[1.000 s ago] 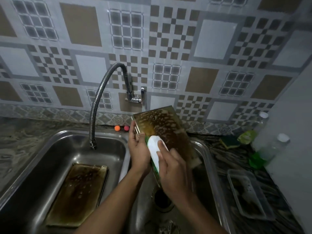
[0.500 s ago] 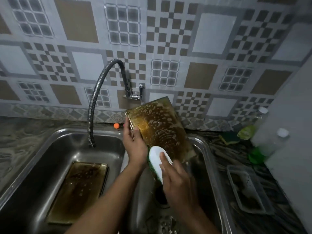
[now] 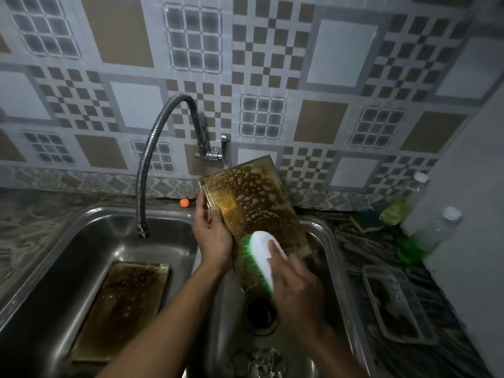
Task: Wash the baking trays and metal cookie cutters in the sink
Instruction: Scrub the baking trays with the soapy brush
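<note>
While the left hand [image 3: 212, 233] is gripping the tilted, suds-speckled baking tray [image 3: 253, 211] at frame centre, the right hand [image 3: 297, 285] is clasping a white brush [image 3: 263, 255], pressing its green bristles against the tray's browned face.

One tray [image 3: 120, 306] in left basin [image 3: 54, 268], another tray [image 3: 253, 203] over right basin [image 3: 338, 268]

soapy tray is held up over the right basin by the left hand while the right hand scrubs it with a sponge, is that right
Not quite. The right hand scrubs with a white brush with green bristles, not a sponge, as the head view shows. The rest stands: the left hand holds the soapy tray up over the right basin.
</note>
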Tool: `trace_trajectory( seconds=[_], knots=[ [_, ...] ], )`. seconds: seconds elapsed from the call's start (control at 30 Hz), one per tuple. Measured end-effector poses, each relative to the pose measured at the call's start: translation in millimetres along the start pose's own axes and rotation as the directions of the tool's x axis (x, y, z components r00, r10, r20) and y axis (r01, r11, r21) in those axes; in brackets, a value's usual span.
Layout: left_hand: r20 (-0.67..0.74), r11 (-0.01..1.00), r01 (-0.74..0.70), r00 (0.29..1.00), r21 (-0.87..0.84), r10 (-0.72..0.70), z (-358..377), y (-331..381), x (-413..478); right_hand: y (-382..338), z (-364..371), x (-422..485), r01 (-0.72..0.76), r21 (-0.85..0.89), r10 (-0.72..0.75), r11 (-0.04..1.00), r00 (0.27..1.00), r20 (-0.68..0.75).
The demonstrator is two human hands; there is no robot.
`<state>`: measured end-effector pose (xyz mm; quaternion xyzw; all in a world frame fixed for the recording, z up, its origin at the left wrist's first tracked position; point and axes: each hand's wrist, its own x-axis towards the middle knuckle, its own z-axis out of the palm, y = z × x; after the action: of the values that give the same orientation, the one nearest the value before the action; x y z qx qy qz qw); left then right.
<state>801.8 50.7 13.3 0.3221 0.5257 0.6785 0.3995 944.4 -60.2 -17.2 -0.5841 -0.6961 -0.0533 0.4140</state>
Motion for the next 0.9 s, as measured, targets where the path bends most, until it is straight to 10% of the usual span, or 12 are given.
trace_trajectory(
  seconds=[0.2,0.43,0.9],
  knots=[
    [0.032,0.997,0.068,0.997,-0.027,-0.067,-8,-4,1,54,-17,30,-0.324,0.05,0.328,0.945,0.936,-0.125],
    [0.119,0.999,0.033,0.992,-0.005,-0.032,2,-1,-17,-4,3,33,-0.013,0.016,0.012,1.0,0.999,0.05],
    [0.28,0.938,-0.164,0.957,0.305,0.076,-29,-26,-20,162,-89,-13,-0.522,-0.182,0.526,0.833,0.85,-0.028]
  ],
)
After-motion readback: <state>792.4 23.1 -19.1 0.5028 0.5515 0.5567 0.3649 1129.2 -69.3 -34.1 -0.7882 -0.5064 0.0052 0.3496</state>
